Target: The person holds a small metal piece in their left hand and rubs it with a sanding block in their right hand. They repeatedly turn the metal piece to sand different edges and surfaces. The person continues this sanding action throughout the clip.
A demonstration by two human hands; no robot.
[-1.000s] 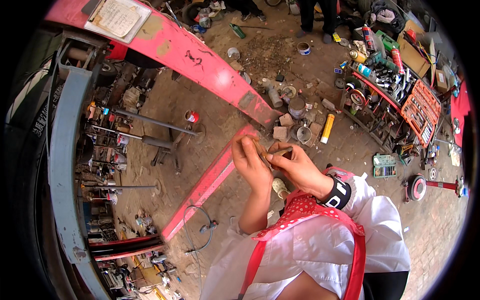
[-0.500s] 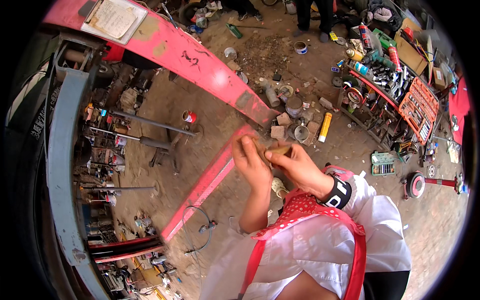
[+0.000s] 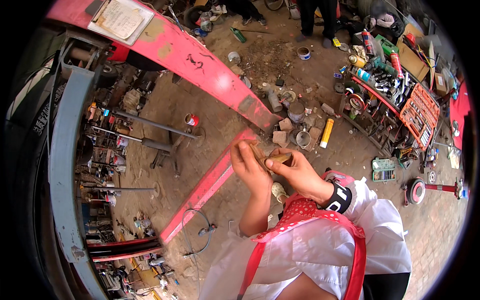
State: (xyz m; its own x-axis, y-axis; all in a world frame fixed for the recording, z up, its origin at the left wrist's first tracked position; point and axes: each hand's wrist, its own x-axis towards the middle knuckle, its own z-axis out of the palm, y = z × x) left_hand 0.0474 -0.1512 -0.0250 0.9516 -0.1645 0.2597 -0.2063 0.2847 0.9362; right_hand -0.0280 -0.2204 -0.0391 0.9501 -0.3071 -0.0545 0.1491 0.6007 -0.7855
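Both my hands are raised in front of my chest, close together. My left hand (image 3: 251,167) is closed round a thin, brownish, flat piece (image 3: 258,153), its fingers pointing up. A tan, flat, stiff-looking piece (image 3: 281,159) sits pinched between the thumb and fingers of my right hand (image 3: 301,172). The two pieces meet or overlap between the hands, and I cannot tell whether they are one folded sheet. A black band with white letters circles my right wrist. My palms and fingers hide part of both pieces.
A red two-armed metal frame (image 3: 200,75) spans the floor ahead, a clipboard (image 3: 121,20) on it. A blue-grey post (image 3: 72,165) stands left. Cans and a yellow tube (image 3: 326,133) lie ahead; a tool-laden rack with an orange socket set (image 3: 419,112) stands right. A person's legs (image 3: 317,17) show beyond.
Both hands have dropped slightly and stay together. The tan piece in my right hand shows a little more of its surface. The background has shifted slightly with the view.
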